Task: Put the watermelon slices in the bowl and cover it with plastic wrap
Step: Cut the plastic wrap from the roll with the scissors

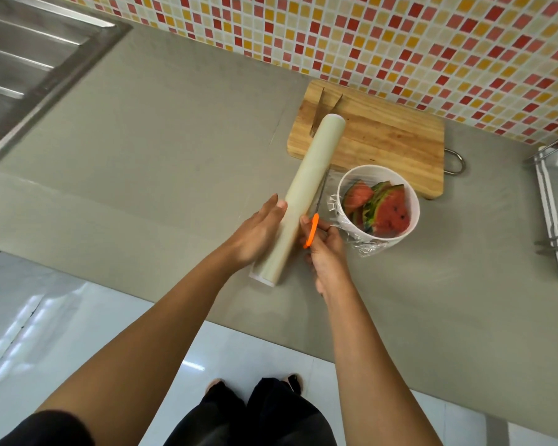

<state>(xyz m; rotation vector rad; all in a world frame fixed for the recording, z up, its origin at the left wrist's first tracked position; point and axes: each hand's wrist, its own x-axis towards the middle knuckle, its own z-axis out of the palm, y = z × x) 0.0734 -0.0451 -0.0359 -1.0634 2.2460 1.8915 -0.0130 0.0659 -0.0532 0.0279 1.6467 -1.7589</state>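
Two hands were busy at the cut. The left hand (258, 235) held the roll (306, 185), thumb on top and fingers hidden behind it, while the right hand (327, 252) was clamped on the orange handle of the scissors (313, 230). The blades ran up the narrow gap between roll and bowl (414, 217).

To my eye the trick would be tension: keep the roll steady and pulled away so the film (334, 201) stays taut. Then run the blades straight along close to the roll, leaving enough skirt to press down the bowl's wall.

The bowl stood on the surface (174, 156), just beside the near corner of the board (384, 136). Inside lay several slices (387, 210) — red flesh, striped green rind — leaning on one another. Film already lay across the mouth and hung crinkled down the left and near sides.
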